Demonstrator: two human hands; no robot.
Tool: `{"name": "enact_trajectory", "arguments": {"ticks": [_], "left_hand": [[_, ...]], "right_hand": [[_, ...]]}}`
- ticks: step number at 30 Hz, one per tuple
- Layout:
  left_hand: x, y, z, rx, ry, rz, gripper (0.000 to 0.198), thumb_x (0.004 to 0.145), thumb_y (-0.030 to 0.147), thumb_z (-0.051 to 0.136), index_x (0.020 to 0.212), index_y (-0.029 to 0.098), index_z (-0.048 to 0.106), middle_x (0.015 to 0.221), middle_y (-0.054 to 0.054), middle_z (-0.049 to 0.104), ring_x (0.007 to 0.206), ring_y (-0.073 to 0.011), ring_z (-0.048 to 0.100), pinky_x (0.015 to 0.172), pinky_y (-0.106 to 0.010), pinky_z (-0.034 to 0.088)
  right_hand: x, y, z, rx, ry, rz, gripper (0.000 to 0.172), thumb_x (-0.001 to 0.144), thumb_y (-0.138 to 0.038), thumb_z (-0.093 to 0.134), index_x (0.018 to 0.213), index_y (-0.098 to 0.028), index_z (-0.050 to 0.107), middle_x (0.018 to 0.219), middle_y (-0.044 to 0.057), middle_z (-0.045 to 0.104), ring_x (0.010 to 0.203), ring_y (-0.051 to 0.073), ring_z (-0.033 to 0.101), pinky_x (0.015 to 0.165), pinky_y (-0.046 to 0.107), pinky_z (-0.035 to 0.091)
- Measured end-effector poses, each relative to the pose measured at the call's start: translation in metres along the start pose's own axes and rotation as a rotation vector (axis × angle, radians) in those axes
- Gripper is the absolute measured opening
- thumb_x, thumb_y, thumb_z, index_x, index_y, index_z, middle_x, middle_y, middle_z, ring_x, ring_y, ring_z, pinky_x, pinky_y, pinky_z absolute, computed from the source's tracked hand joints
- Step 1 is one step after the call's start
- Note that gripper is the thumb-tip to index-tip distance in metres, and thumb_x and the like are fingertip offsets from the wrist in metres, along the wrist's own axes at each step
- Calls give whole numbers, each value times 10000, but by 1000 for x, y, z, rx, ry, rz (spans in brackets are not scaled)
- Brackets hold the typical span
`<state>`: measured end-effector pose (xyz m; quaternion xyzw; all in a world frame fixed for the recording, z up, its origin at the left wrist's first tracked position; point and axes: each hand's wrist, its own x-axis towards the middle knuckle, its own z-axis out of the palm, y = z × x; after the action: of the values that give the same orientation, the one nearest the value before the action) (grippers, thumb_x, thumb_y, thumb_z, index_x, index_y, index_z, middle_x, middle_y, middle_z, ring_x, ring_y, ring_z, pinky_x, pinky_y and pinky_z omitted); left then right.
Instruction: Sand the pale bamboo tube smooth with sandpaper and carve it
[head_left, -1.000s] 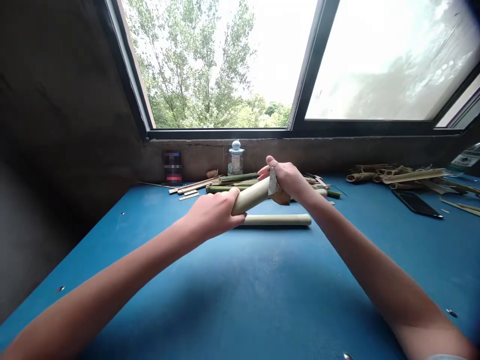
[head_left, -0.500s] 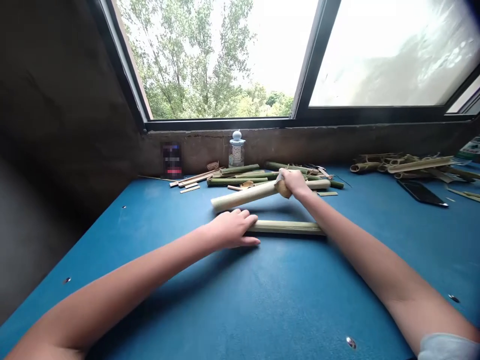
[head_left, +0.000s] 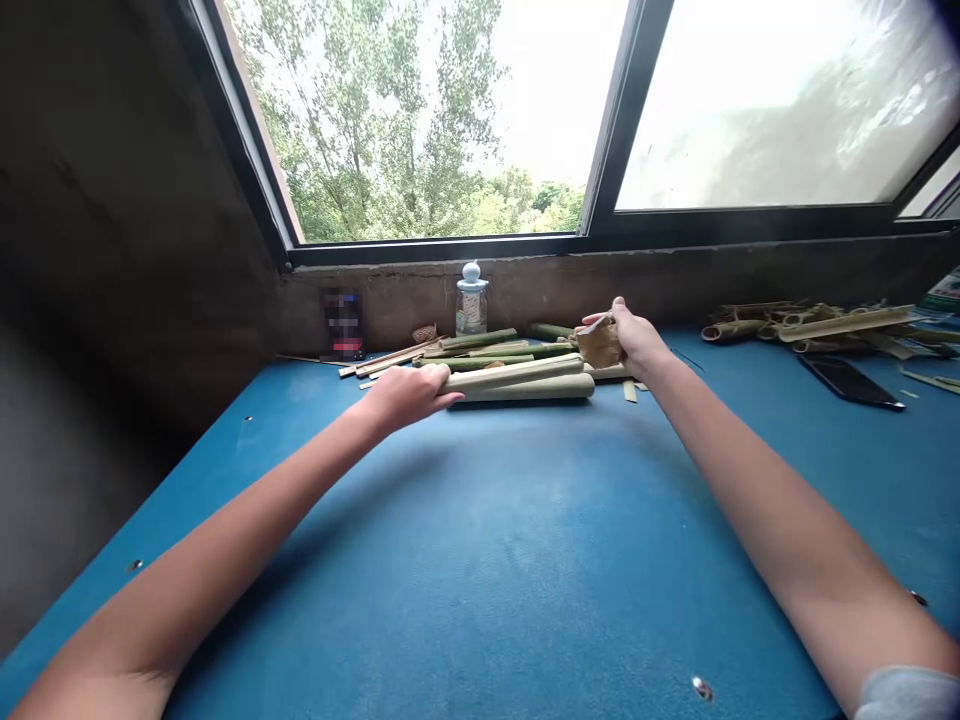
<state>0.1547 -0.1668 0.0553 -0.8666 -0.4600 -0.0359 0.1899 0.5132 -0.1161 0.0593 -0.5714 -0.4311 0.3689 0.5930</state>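
Note:
My left hand (head_left: 409,393) is closed on the left end of a long pale green stalk (head_left: 517,374). That stalk lies along a thicker, smooth stalk (head_left: 555,389) just in front of it. To the right, my right hand (head_left: 630,333) is raised a little above the pile and grips a brown, curved, wrinkled piece (head_left: 600,344) whose kind I cannot make out. The piece is close to the right ends of the two stalks. Behind them, greener stalks (head_left: 480,340) and thin pale strips (head_left: 390,357) lie in a loose heap.
A glass jar with a pale blue lid (head_left: 472,303) stands by the wall, left of centre. A dark, partly blurred object (head_left: 344,325) leans there too. Split hollow stalks (head_left: 817,325) and a black phone (head_left: 851,383) lie at the right on the blue table (head_left: 480,580).
My left hand has carried the pale green stalk back and left toward the pile. The thicker stalk lies flat. My right hand has let go of it and moved right with the brown piece.

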Motion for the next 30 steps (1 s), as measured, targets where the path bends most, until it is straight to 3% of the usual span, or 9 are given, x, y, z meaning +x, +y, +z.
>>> {"name": "enact_trajectory", "arguments": {"ticks": [5, 12, 19, 23, 27, 30], "left_hand": [[-1, -12, -10, 21, 79, -71, 451, 996, 575, 411, 1128, 189, 601, 1058, -104, 726, 897, -269, 713, 648, -287, 435], [-7, -17, -27, 15, 174, -83, 467, 977, 610, 436, 1130, 207, 616, 1043, -89, 725, 848, -273, 709, 614, -295, 401], [-11, -5, -37, 52, 183, -38, 443, 989, 577, 431, 1102, 195, 626, 1004, -96, 704, 825, -259, 700, 604, -289, 394], [-9, -4, -26, 50, 172, -9, 414, 986, 548, 468, 1080, 178, 630, 987, -93, 698, 836, -264, 691, 609, -301, 415], [-5, 8, -28, -73, 260, 67, 347, 983, 465, 524, 1047, 153, 662, 1015, -116, 698, 959, -274, 662, 794, -358, 475], [-20, 35, -65, -409, 381, 152, 282, 1016, 315, 455, 1047, 185, 703, 1083, -98, 709, 1017, -240, 651, 887, -368, 484]], "right_hand": [[-11, -13, 9, 90, -104, 87, 618, 1060, -541, 243, 893, -160, 699, 919, 127, 790, 715, 197, 740, 635, 312, 603], [-22, -22, 16, 192, -304, 142, 593, 1046, -562, 273, 983, -162, 706, 1071, 136, 774, 750, 228, 739, 652, 381, 624], [-32, -20, 29, 147, -275, 238, 628, 1051, -556, 213, 937, -167, 693, 972, 142, 776, 757, 244, 731, 644, 402, 611], [-30, -5, 38, 73, -226, 267, 485, 1007, -522, 433, 857, -141, 695, 823, 108, 735, 658, 211, 671, 582, 356, 580], [-23, 10, 45, -18, -111, 247, 300, 988, -405, 591, 1117, -142, 655, 1071, 76, 688, 874, 184, 678, 758, 357, 593], [-19, 18, 47, -91, -56, 247, 358, 979, -368, 625, 1271, -162, 595, 1254, 95, 628, 1060, 229, 655, 890, 436, 576]]}}
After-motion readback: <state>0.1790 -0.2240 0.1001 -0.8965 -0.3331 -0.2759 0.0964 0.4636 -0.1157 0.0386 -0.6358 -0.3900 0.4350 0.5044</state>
